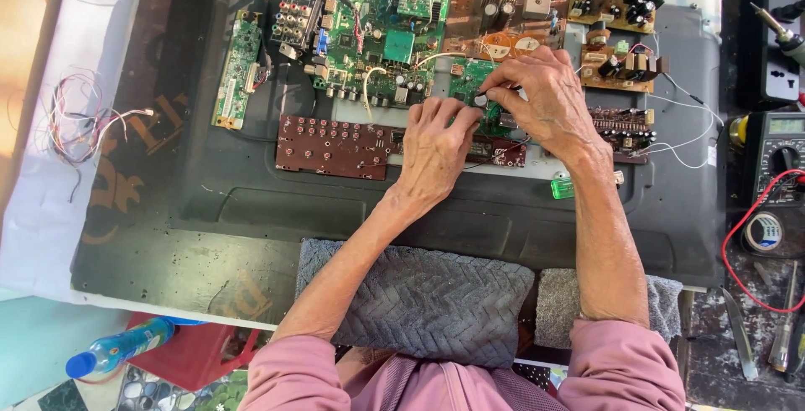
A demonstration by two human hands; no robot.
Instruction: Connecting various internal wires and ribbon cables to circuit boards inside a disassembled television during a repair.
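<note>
We see green circuit boards (387,38), a maroon board (334,146), a grey herringbone towel (428,302), pink sleeves (289,373), and a red wire (738,235).

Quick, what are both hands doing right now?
Left hand: fingers curled, touching the small green circuit board; a firm hold cannot be told.
Right hand: fingers pinched on a small part on that same board.

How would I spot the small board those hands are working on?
Start at the big dark panel lying flat on the bench. Both hands meet near its upper middle, left hand and right hand. Under their fingers sits a small green circuit board; unlike the long brown board beside it, it is green and squarish.
</note>
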